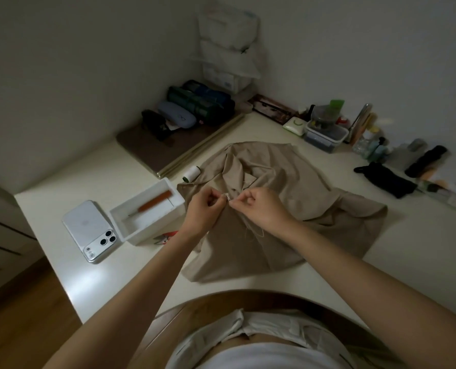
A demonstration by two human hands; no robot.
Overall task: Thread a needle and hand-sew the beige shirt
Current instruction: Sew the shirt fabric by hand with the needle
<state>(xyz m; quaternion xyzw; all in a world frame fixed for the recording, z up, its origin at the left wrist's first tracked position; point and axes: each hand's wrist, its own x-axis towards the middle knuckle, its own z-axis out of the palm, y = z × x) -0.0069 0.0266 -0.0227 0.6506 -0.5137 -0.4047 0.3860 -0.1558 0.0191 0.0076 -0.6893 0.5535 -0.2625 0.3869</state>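
Note:
The beige shirt (288, 187) lies crumpled on the white table (407, 257) in front of me. Above its left part, my left hand (204, 209) and my right hand (261, 207) meet fingertip to fingertip. Both pinch something tiny and pale between thumb and forefinger; the needle and thread are too small to make out. Loose thread ends hang from the fabric just below my right hand. A white thread spool (192, 173) lies on the table at the shirt's upper left edge.
A white open box (168, 194) with an orange-handled tool (155, 203) stands left of the shirt, a white phone (92, 231) beside it. Small red scissors (165, 238) peek out under my left forearm. Containers and bottles (328, 131) line the back wall; a black pouch (389, 179) lies right.

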